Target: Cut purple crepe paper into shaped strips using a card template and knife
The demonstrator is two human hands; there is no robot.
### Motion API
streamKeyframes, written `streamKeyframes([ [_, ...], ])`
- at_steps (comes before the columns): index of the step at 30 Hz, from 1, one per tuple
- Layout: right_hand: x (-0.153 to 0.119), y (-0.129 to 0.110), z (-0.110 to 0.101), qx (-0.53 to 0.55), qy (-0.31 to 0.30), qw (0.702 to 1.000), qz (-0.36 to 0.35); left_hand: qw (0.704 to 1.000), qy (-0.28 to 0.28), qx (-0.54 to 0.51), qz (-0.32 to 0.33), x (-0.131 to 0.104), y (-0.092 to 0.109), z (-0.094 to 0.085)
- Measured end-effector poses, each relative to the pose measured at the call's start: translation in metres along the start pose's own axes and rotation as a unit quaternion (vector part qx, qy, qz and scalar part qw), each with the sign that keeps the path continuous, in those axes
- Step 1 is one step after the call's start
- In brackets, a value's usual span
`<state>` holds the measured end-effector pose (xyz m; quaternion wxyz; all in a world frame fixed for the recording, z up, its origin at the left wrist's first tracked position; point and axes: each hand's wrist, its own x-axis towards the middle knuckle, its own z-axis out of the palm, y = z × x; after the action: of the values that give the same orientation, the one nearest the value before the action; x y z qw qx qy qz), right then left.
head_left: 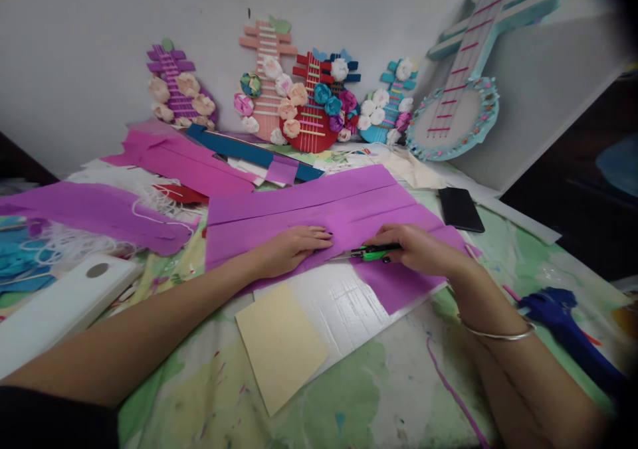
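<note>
My left hand (294,244) lies flat, palm down, on a large sheet of purple crepe paper (319,210) spread across the table. My right hand (423,248) grips green-handled scissors (371,253) whose blades point left into the paper, close to my left fingertips. Under the paper's near edge lies a white corrugated board (343,309), and a cream card (280,346) overlaps it at the front.
A black phone (460,208) lies right of the paper. Several paper guitar crafts with flowers (309,103) lean on the back wall, a big pale blue one (458,110) at right. More purple and pink paper (100,210), white string, a white board (54,309) sit left; a blue tool (563,316) right.
</note>
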<state>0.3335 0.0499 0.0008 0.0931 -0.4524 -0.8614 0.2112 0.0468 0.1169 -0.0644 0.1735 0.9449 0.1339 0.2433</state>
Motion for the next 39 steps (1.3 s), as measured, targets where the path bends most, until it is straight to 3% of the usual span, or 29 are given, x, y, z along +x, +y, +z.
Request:
streamKeyframes([
  [10,0.005,-0.011,0.005,-0.006,-0.004,1.000,-0.016,1.000,-0.007,0.007,-0.004,0.001,0.003,-0.001],
  [21,-0.002,0.001,-0.001,0.021,-0.008,1.000,-0.001,1.000,-0.002,-0.002,0.004,0.000,-0.001,0.001],
  [31,0.005,-0.016,0.005,0.001,-0.019,1.000,-0.020,1.000,-0.001,-0.013,-0.002,0.001,0.000,0.001],
  [39,-0.003,-0.011,-0.003,0.005,-0.028,0.999,-0.017,1.000,-0.002,-0.025,-0.006,0.001,0.000,0.000],
])
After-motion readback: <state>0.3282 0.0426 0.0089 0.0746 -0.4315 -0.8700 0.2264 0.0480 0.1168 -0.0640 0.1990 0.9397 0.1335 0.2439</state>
